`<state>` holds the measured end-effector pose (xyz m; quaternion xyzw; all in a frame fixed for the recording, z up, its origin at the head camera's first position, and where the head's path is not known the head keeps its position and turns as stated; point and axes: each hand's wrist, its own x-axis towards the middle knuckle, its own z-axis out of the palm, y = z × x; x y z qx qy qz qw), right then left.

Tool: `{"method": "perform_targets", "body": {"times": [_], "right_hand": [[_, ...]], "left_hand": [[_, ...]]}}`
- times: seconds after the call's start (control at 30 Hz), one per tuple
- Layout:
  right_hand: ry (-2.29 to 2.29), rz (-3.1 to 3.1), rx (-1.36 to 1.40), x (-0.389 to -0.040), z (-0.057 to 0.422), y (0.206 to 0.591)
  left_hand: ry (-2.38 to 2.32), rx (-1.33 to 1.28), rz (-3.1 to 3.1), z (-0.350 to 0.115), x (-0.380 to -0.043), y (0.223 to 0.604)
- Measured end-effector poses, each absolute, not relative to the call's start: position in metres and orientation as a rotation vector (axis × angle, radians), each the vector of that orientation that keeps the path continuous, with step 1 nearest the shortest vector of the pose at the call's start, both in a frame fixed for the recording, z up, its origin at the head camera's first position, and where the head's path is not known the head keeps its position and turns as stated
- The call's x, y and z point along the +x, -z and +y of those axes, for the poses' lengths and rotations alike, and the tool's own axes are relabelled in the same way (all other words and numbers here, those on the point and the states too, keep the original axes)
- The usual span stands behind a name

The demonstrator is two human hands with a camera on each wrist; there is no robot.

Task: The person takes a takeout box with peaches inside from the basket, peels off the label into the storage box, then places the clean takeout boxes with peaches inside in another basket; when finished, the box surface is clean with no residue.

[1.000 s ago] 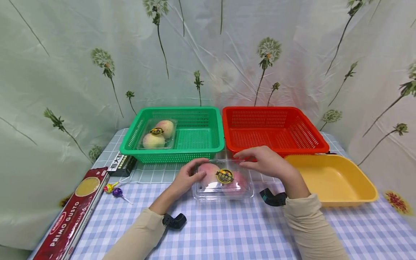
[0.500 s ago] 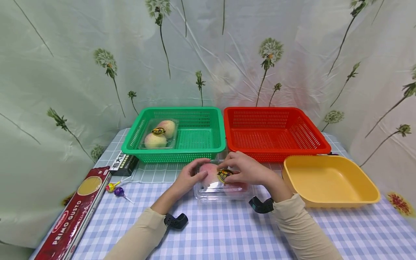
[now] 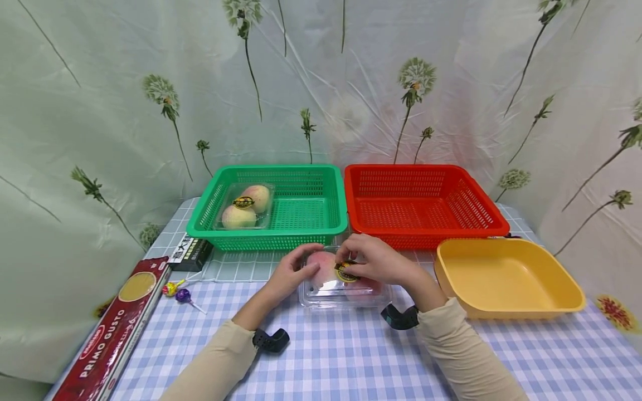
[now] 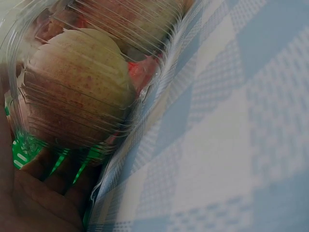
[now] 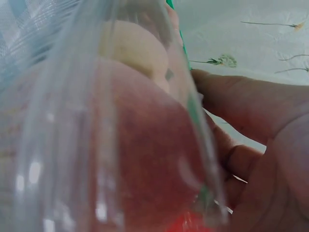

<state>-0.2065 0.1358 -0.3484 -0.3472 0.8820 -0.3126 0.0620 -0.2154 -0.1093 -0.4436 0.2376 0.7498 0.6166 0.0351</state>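
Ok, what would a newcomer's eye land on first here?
Probably the green basket and red basket, side by side at the back, the green one holding packed peaches on its left. Then comes the clear pack in front, with the left hand at its left side and the right hand over its sticker.

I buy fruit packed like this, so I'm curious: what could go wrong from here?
The person's right grip is at the round black-and-gold label on the rectangular clear plastic box, so pulling there might tear the label. The left grip curves round the box's far left corner, so a tug could perhaps twist the box on the blue-and-white checked cloth. Pressing hard might bruise the round, pinkish peaches inside.
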Motion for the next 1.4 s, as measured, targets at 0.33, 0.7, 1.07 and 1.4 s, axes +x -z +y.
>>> {"method": "perform_targets", "body": {"times": [0.33,0.7,1.07,1.4], "right_hand": [[0.979,2.681,-1.034,-0.208,0.135,0.349],[1.176,2.410,-1.055,-0.211,0.159,0.341],[1.254,2.520,-0.865,-0.212,0.211,0.317],[0.997,2.840,-0.413,-0.210,0.277,0.308]], "left_hand": [[-1.886,0.738,2.321,-0.108,-0.218,0.443],[-1.891,0.732,2.316,-0.109,-0.217,0.445],[-1.883,0.750,2.320,-0.110,-0.217,0.445],[-1.877,0.744,2.328,-0.110,-0.217,0.444]]}}
